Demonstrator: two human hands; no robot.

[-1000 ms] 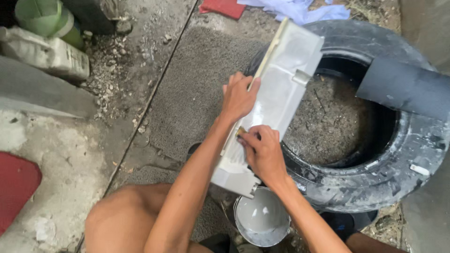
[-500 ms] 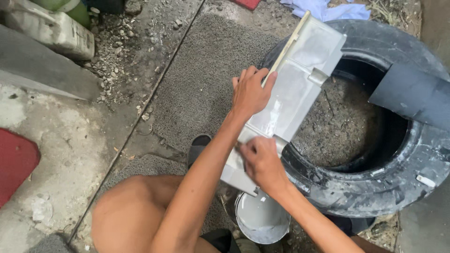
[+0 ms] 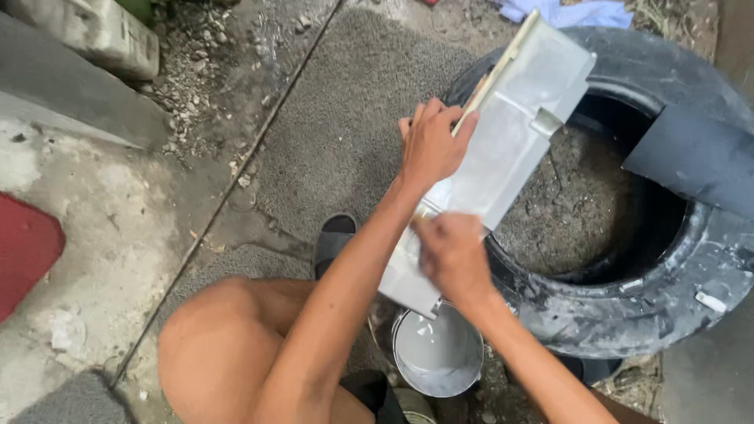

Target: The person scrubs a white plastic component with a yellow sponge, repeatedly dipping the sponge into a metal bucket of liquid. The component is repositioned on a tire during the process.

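Note:
A long pale grey plastic panel leans tilted over the rim of a black tyre. My left hand grips the panel's left edge near its middle. My right hand, blurred, is closed on a small tan-handled brush pressed against the panel's lower part. Just below the panel's bottom end stands an open can of grey paint.
The tyre lies flat with dry cracked dirt inside and a dark sheet over its right side. A grey mat covers the ground under my bare knee. A sandal, a red object and rubble lie to the left.
My right hand has slid down the panel toward its lower end. My left hand keeps its hold on the edge. The view has shifted slightly.

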